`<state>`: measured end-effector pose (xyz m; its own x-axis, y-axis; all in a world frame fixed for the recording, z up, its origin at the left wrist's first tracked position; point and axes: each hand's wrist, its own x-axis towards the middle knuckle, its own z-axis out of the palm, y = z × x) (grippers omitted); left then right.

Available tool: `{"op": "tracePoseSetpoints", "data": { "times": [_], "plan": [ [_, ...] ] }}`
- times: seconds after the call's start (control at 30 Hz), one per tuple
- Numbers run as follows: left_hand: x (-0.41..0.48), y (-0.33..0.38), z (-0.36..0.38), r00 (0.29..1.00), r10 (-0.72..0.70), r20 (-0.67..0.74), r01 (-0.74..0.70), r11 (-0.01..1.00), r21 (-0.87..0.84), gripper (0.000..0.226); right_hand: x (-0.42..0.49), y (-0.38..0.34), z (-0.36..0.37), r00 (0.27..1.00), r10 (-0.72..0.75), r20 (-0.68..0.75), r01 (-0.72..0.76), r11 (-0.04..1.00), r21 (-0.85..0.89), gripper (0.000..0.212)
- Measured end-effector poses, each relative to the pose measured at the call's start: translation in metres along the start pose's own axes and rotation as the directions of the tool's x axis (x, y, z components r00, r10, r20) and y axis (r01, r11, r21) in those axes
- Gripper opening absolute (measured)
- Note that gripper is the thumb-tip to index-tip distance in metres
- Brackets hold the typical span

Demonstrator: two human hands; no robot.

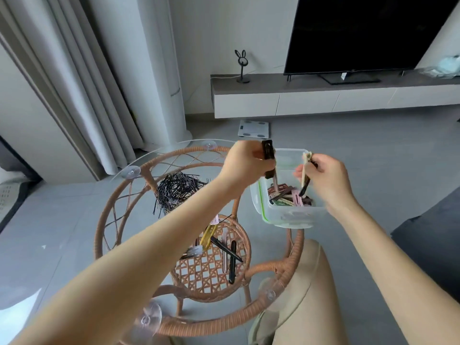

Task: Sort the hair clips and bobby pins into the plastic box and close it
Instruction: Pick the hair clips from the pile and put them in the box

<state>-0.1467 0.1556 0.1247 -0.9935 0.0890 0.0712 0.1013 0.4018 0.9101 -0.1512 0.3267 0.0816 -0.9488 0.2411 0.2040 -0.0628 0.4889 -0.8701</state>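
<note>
The box (288, 216) sits at the right edge of the bench (99, 232). The left hand (245, 163) pinches a dark clip (268, 155) over it. The right hand (328, 175) pinches a pale clip (305, 170). I think they are dropping them in. Next, let go, then fetch the loose clips (224, 247) and pins (174, 192).
</note>
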Motion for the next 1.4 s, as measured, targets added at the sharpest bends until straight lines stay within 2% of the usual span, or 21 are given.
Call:
{"op": "tracePoseSetpoints", "data": {
  "times": [0.03, 0.1, 0.17, 0.23, 0.3, 0.4, 0.47, 0.53, 0.57, 0.63, 0.7, 0.77, 0.83, 0.9, 0.97, 1.1, 1.17, 1.27, 1.4],
  "plan": [
    [0.013, 0.005, 0.012, 0.999, -0.052, 0.004, 0.052, 0.995, -0.086, 0.015, 0.005, 0.004, 0.001, 0.999, 0.034, -0.009, -0.034, 0.999, 0.012, 0.026],
    [0.034, 0.01, 0.033, 0.992, -0.119, 0.039, 0.122, 0.987, -0.105, 0.017, 0.012, 0.012, 0.001, 0.997, 0.05, 0.052, -0.044, 0.993, -0.111, 0.03],
    [0.048, 0.007, 0.049, 0.974, -0.172, 0.148, 0.17, 0.985, 0.024, 0.017, 0.015, 0.019, 0.002, 0.977, 0.076, 0.197, -0.015, 0.956, -0.293, 0.03],
    [0.05, 0.001, 0.055, 0.927, -0.226, 0.3, 0.163, 0.962, 0.221, 0.011, 0.016, 0.027, 0.004, 0.944, 0.154, 0.292, -0.018, 0.907, -0.421, 0.019],
    [0.05, -0.006, 0.052, 0.907, -0.255, 0.336, 0.149, 0.939, 0.31, 0.015, 0.015, 0.029, 0.002, 0.957, 0.177, 0.231, -0.03, 0.849, -0.527, 0.031],
    [0.047, -0.017, 0.029, 0.963, -0.169, 0.211, 0.095, 0.942, 0.321, 0.035, 0.002, 0.017, 0.0, 0.998, -0.047, 0.046, 0.065, 0.809, -0.584, 0.032],
    [0.036, -0.025, 0.006, 0.985, -0.118, 0.128, 0.073, 0.946, 0.315, 0.037, -0.017, 0.007, 0.005, 0.973, -0.229, 0.009, 0.2, 0.832, -0.517, 0.028],
    [0.019, -0.038, -0.022, 0.989, -0.094, 0.116, 0.042, 0.922, 0.385, 0.035, -0.043, -0.001, 0.014, 0.923, -0.372, 0.096, 0.376, 0.823, -0.425, 0.024],
    [0.007, -0.046, -0.037, 0.986, -0.095, 0.136, 0.024, 0.893, 0.45, 0.034, -0.058, -0.005, 0.02, 0.893, -0.399, 0.206, 0.449, 0.81, -0.378, 0.024],
    [-0.02, -0.064, -0.062, 0.972, -0.121, 0.204, -0.033, 0.782, 0.622, 0.034, -0.088, -0.011, 0.035, 0.808, -0.332, 0.487, 0.524, 0.782, -0.337, 0.039],
    [-0.049, -0.083, -0.078, 0.954, -0.181, 0.239, -0.079, 0.619, 0.782, 0.042, -0.109, -0.006, 0.053, 0.734, -0.162, 0.66, 0.533, 0.74, -0.411, 0.069],
    [-0.079, -0.103, -0.085, 0.939, -0.281, 0.198, -0.032, 0.503, 0.864, 0.059, -0.123, 0.005, 0.078, 0.742, -0.03, 0.669, 0.53, 0.638, -0.559, 0.095],
    [-0.107, -0.121, -0.085, 0.927, -0.347, 0.14, 0.037, 0.456, 0.889, 0.077, -0.13, 0.008, 0.103, 0.793, 0.001, 0.609, 0.503, 0.562, -0.657, 0.107],
    [-0.123, -0.136, -0.078, 0.932, -0.346, 0.112, 0.062, 0.457, 0.888, 0.09, -0.133, 0.007, 0.121, 0.829, -0.04, 0.557, 0.473, 0.581, -0.662, 0.111],
    [-0.126, -0.147, -0.072, 0.948, -0.302, 0.105, 0.056, 0.479, 0.876, 0.092, -0.133, 0.0, 0.135, 0.839, -0.082, 0.537, 0.469, 0.609, -0.64, 0.106],
    [-0.116, -0.15, -0.066, 0.955, -0.229, 0.187, -0.042, 0.522, 0.852, 0.076, -0.126, -0.007, 0.146, 0.776, -0.166, 0.608, 0.553, 0.644, -0.529, 0.071],
    [-0.112, -0.149, -0.063, 0.966, -0.175, 0.189, -0.055, 0.576, 0.815, 0.067, -0.128, -0.007, 0.148, 0.77, -0.206, 0.604, 0.576, 0.633, -0.518, 0.055],
    [-0.112, -0.15, -0.06, 0.985, -0.06, 0.159, -0.074, 0.691, 0.719, 0.053, -0.131, -0.001, 0.147, 0.76, -0.265, 0.594, 0.608, 0.612, -0.506, 0.041],
    [-0.118, -0.153, -0.055, 0.994, 0.022, 0.104, -0.083, 0.768, 0.635, 0.04, -0.132, 0.011, 0.139, 0.771, -0.3, 0.561, 0.591, 0.665, -0.457, 0.03]
  ]
}}
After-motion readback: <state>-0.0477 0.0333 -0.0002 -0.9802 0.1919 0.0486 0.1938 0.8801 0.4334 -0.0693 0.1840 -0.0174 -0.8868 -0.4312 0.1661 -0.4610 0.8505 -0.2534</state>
